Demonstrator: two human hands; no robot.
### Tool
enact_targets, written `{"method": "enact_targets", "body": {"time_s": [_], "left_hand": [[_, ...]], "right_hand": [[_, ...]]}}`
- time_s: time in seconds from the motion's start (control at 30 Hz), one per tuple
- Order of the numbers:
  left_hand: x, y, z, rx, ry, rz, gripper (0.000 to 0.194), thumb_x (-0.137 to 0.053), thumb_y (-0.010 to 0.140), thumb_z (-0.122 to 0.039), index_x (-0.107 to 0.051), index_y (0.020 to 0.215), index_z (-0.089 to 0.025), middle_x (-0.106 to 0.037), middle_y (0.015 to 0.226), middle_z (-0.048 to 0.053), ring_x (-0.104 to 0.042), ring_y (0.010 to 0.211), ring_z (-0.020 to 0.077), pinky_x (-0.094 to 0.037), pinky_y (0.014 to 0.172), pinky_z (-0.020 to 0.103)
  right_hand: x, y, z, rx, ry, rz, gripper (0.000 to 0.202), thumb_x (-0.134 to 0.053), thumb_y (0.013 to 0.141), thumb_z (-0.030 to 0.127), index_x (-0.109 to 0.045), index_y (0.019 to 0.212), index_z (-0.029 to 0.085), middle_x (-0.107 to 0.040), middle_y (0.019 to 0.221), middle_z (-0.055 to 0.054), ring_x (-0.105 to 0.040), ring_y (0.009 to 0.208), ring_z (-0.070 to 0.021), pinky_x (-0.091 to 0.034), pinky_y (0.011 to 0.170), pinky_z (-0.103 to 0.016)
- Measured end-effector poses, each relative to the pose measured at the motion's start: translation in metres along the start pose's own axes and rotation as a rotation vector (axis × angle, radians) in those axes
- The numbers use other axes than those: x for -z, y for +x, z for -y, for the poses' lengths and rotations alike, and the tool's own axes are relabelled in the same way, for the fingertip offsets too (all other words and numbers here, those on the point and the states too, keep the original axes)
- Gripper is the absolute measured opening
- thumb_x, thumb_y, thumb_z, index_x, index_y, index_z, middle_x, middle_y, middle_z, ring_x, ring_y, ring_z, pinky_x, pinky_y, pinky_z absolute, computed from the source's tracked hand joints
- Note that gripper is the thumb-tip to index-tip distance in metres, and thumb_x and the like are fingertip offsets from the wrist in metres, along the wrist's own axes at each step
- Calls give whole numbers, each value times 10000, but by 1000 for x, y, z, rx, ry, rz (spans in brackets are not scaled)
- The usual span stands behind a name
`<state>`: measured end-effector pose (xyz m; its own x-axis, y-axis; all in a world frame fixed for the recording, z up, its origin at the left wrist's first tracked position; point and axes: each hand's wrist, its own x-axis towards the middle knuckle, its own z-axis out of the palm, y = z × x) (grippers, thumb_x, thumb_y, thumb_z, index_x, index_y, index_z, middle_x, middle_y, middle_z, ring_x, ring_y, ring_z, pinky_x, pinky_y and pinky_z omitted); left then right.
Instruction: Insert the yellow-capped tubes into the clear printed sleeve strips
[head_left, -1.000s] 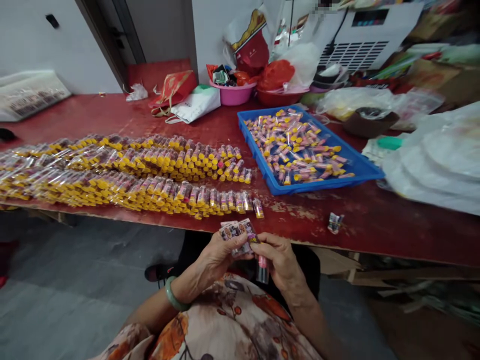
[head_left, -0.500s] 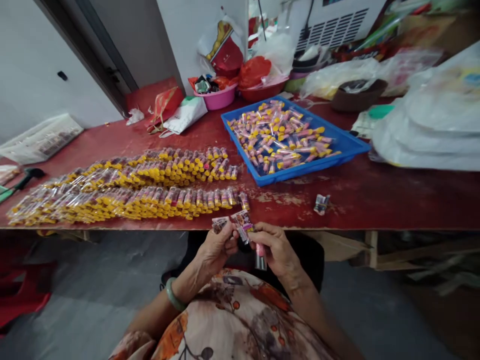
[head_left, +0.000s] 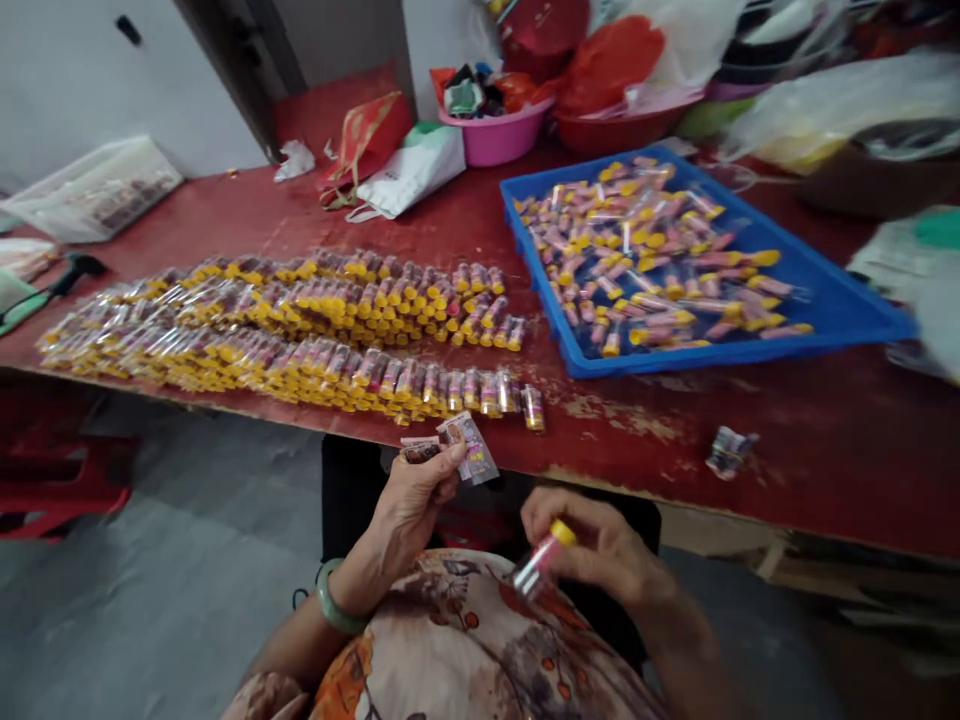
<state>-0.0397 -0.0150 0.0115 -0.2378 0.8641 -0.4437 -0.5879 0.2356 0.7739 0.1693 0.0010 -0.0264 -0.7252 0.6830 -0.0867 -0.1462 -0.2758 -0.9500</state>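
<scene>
My left hand point(head_left: 420, 485) is closed, pinching a few small printed labels point(head_left: 469, 450) that fan out past the thumb at the table's front edge. My right hand point(head_left: 604, 545), slightly blurred, grips a small clear tube with a yellow cap point(head_left: 538, 565) and pink contents, tilted low over my lap. Beyond the left hand, long stacked rows of yellow-ended tubes with printed wraps point(head_left: 360, 365) lie on the red table point(head_left: 645, 475). One wrapped tube point(head_left: 533, 408) rests at the right end of the front row.
A blue tray point(head_left: 574, 362) holding many loose pink-and-yellow tubes stands at the right. A small dark bundle point(head_left: 729, 452) lies in front of it. Behind are a pink basin point(head_left: 495, 140), a white bag point(head_left: 416, 172) and a red bag point(head_left: 375, 140). A white basket point(head_left: 109, 190) sits far left.
My hands have moved apart. The right hand has gone right and down with the tube, now showing its yellow cap, while the left keeps the labels. The camera view has shifted closer.
</scene>
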Motion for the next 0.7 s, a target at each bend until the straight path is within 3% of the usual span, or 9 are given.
{"method": "enact_targets", "body": {"time_s": [0.17,0.27,0.37,0.53,0.7], "left_hand": [[12,-15,-5,-16,-73,-94,338,-853,584,-252,-546,623,-117,-412,513,-73,-303,423,6,-209,402,162],[21,-21,-4,-11,-132,-135,362,-871,552,-250,-545,640,-118,-442,533,-66,-319,432,6,-219,401,155],[30,-25,-3,-5,-168,-144,360,-858,583,-269,-539,674,-127,-451,548,-65,-334,432,8,-235,404,152],[42,-24,-11,-10,-219,-127,362,-838,620,-286,-516,710,-147,-453,560,-68,-359,424,17,-242,399,157],[46,-15,-18,-16,-253,-66,374,-834,628,-295,-497,704,-151,-436,556,-76,-344,416,10,-233,391,150]], "right_hand": [[-5,-1,-19,-67,-345,485,271,-743,718,420,-695,807,169,-609,754,-24,-535,724,-126,-403,664,-241],[-6,0,-23,-48,-504,557,271,-713,747,414,-729,923,208,-628,804,-45,-551,747,-139,-426,673,-245],[-8,6,-19,-32,-504,382,291,-657,795,302,-686,1079,244,-620,802,-35,-548,689,-118,-446,630,-228],[-28,23,-8,121,-137,-89,454,-633,808,270,-559,1256,287,-566,798,-5,-551,670,-114,-461,555,-214],[-63,39,1,197,-264,-259,450,-678,785,300,-564,1218,260,-613,883,-28,-593,725,-129,-492,605,-231]]}}
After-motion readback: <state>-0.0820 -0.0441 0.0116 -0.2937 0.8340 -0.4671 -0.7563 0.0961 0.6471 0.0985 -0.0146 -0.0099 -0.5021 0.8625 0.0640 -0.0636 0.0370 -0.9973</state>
